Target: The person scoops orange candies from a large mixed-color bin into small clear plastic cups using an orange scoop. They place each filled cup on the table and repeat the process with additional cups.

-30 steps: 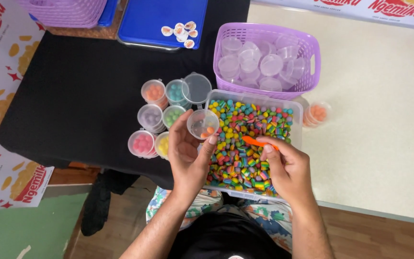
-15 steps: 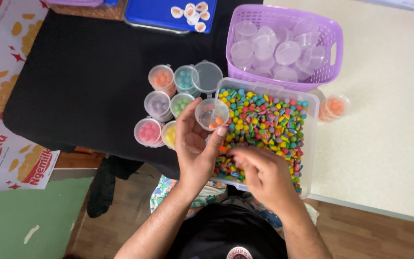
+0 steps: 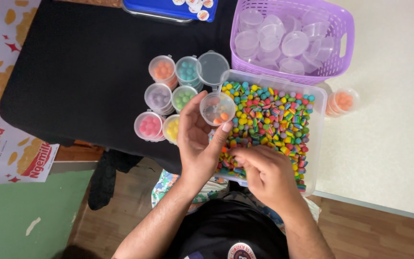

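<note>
So far I count six small cups sorted by colour on the black table; the tub of mixed beads looks mostly full, so I judge most sorting remains. Left hand holds a clear cup at the tub's near-left corner, thumb and fingers wrapped round it, few orange beads inside. Right hand is palm down in the beads, fingers curled; whether they pinch one, I cannot tell
</note>
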